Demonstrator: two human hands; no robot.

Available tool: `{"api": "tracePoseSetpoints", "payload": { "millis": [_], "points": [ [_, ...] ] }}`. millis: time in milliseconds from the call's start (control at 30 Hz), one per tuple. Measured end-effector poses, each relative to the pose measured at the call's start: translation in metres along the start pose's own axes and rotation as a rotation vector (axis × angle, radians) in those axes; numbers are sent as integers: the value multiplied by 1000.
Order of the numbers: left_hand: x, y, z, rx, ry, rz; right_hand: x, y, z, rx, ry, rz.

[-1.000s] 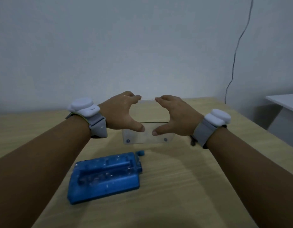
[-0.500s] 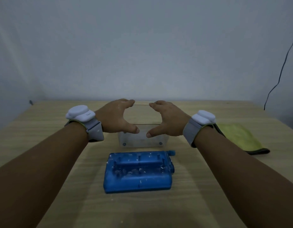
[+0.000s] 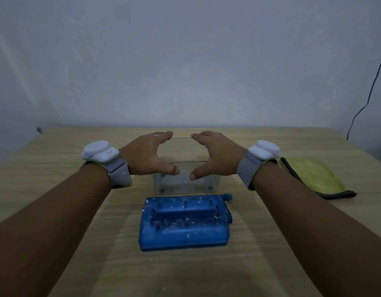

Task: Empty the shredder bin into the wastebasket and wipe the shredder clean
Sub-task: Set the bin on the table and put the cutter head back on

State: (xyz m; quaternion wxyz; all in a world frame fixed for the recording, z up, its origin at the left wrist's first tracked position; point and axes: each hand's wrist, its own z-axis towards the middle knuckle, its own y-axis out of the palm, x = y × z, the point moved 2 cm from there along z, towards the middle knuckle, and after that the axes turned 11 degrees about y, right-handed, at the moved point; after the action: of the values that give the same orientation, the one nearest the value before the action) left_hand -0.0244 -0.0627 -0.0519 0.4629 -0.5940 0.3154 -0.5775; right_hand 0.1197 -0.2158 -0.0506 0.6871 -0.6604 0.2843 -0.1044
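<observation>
A clear plastic shredder bin (image 3: 185, 184) stands upright on the wooden table (image 3: 56, 159), and it looks empty. My left hand (image 3: 150, 156) grips its left end and my right hand (image 3: 215, 156) grips its right end, thumbs on the near wall, fingers over the far rim. Just in front lies the blue shredder top (image 3: 185, 222), turned underside up, with white paper bits stuck to it. A yellow-green cloth (image 3: 313, 179) lies to the right of my right wrist. No wastebasket shows in the head view.
A grey wall rises right behind the table's far edge. A black cable (image 3: 365, 103) hangs down the wall at the far right. Both wrists carry white sensor bands.
The view swung left and settled, bringing the cloth into sight. The bin, held in both hands, came down to the table behind the blue top. The grip is unchanged.
</observation>
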Motion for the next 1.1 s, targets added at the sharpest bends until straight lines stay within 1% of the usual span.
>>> {"api": "tracePoseSetpoints", "payload": {
  "millis": [67,133,233,300,333,367,400,467,600,767,867,1100],
  "points": [
    [2,-2,-3,19,12,-11,0,-1,-5,-1,-1,41],
    [5,-4,-10,85,40,-19,2,-4,-17,76,-19,113],
    [10,-7,-34,257,101,-22,6,-10,-46,363,-105,245],
    [13,-3,-55,365,193,-5,11,-10,-68,577,-191,325],
    [15,0,-67,402,249,10,13,-9,-78,655,-232,343],
    [16,4,-77,420,290,20,17,-6,-87,691,-257,352],
    [17,10,-87,417,303,19,19,-2,-95,687,-273,349],
    [16,22,-103,348,275,-4,23,9,-107,605,-293,318],
    [11,52,-120,140,193,5,28,40,-117,312,-268,263],
    [6,68,-123,-8,141,-16,33,64,-114,-14,-189,212],
    [2,71,-122,-66,116,-32,34,69,-111,-72,-182,166],
    [2,70,-124,-45,114,-69,30,69,-112,-73,-223,168]
  ]
}}
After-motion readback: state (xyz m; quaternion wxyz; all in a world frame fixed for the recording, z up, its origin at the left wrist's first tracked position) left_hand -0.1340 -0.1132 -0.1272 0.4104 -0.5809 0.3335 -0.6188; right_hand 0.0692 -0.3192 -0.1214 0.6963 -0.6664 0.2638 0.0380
